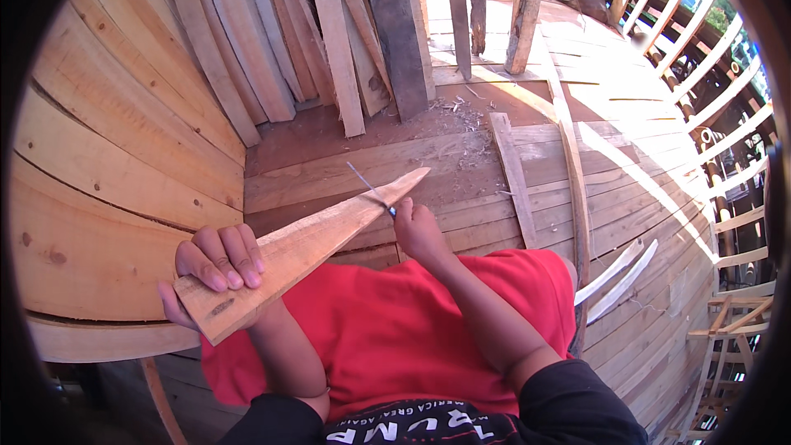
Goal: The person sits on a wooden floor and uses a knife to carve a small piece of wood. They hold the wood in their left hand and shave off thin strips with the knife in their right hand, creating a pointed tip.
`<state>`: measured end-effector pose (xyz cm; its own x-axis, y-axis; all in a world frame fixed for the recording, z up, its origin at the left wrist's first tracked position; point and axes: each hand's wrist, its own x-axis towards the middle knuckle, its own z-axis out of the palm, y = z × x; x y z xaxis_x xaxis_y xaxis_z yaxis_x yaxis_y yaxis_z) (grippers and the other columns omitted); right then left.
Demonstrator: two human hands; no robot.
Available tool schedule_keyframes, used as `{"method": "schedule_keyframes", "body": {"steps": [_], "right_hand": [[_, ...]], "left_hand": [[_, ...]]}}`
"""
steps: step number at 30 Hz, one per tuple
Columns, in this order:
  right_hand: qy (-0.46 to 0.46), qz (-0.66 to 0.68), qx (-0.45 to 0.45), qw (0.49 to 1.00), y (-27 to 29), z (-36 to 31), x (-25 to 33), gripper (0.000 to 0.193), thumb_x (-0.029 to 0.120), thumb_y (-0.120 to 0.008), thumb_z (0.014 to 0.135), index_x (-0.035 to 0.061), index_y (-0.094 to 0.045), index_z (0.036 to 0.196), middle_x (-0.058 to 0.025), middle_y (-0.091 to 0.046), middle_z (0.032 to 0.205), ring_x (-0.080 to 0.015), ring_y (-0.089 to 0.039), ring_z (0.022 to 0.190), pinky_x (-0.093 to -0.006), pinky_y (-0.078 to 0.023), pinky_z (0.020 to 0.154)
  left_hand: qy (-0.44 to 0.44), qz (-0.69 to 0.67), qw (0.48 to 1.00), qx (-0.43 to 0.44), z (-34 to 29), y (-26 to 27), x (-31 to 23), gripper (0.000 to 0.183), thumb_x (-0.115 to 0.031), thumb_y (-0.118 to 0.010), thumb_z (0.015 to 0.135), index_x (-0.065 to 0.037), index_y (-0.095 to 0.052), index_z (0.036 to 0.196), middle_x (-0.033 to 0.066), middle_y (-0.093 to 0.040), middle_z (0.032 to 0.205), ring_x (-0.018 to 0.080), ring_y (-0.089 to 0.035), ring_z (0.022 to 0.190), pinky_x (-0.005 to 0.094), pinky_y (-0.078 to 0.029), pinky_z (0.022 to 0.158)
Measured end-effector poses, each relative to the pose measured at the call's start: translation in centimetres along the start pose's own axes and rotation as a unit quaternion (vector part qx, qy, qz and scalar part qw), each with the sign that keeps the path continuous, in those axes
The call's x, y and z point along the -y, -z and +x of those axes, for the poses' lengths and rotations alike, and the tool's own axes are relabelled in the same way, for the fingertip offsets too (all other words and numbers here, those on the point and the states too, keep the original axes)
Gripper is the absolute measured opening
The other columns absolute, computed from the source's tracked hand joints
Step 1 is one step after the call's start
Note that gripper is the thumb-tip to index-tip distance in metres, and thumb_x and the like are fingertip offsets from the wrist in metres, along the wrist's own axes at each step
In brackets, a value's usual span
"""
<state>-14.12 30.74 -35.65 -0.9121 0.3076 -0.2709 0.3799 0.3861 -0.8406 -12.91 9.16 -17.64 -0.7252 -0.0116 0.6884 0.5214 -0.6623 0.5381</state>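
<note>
A tapered wooden board [317, 239] lies slantwise over my lap, its pointed tip up and to the right. My left hand [216, 262] is wrapped round its wide lower end, fingers on top and the thumb partly hidden. My right hand [418, 232] is closed on the short handle of a knife-like tool [365, 180] with a slim metal blade. The blade crosses the board near the narrow tip; whether it bites into the wood I cannot tell. My right fist is just beside the board's lower right edge.
Curved planking [107, 189] rises on my left. Several boards [247, 41] lean ahead, beside a dark post [395, 33]. Wood shavings [461, 119] litter the plank floor [527, 148]. A long strip [570, 165] and pale offcuts [622, 276] lie to the right, before open ribs [713, 74].
</note>
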Motion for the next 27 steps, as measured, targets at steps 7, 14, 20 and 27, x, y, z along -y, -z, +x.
{"method": "schedule_keyframes", "body": {"steps": [7,14,20,27], "right_hand": [[0.039,-0.01,0.058,0.997,0.4,1.3,-2.0,0.06,0.035,-0.029,0.102,-0.0087,-0.056,0.072,-0.0308,-0.061,0.072,-0.0489,-0.061,0.073,-0.0548,-0.046,0.07],[-0.004,-0.018,0.053,0.998,-0.2,-0.3,1.2,0.058,0.034,-0.032,0.101,-0.0108,-0.062,0.079,-0.0356,-0.064,0.087,-0.0528,-0.062,0.092,-0.0586,-0.046,0.085],[-0.013,-0.077,0.025,0.997,0.4,5.2,-5.8,0.057,0.035,-0.032,0.1,-0.0103,-0.064,0.089,-0.0382,-0.062,0.096,-0.0526,-0.06,0.099,-0.0577,-0.046,0.088],[-0.003,-0.026,0.107,0.994,0.2,-0.3,1.7,0.058,0.037,-0.032,0.099,-0.0092,-0.065,0.083,-0.0341,-0.064,0.085,-0.051,-0.063,0.09,-0.0556,-0.045,0.084]], "left_hand": [[-0.005,-0.005,1.0,0.004,0.5,2.0,-0.1,0.058,-0.053,-0.03,0.099,-0.008,-0.052,0.07,0.0055,-0.048,0.061,0.0163,-0.047,0.048,0.0301,-0.041,0.052],[0.003,-0.031,0.999,0.023,0.7,3.9,-0.1,0.057,-0.053,-0.03,0.099,-0.008,-0.052,0.071,0.0053,-0.049,0.063,0.0161,-0.049,0.051,0.03,-0.042,0.056],[0.009,-0.05,0.998,0.044,1.2,4.0,-0.1,0.059,-0.054,-0.029,0.1,-0.008,-0.053,0.073,0.0058,-0.051,0.066,0.0165,-0.051,0.053,0.0303,-0.043,0.056],[0.024,-0.063,0.991,0.118,1.2,4.2,-0.2,0.063,-0.056,-0.028,0.101,-0.007,-0.056,0.074,0.0065,-0.054,0.068,0.0175,-0.056,0.055,0.0306,-0.045,0.057]]}}
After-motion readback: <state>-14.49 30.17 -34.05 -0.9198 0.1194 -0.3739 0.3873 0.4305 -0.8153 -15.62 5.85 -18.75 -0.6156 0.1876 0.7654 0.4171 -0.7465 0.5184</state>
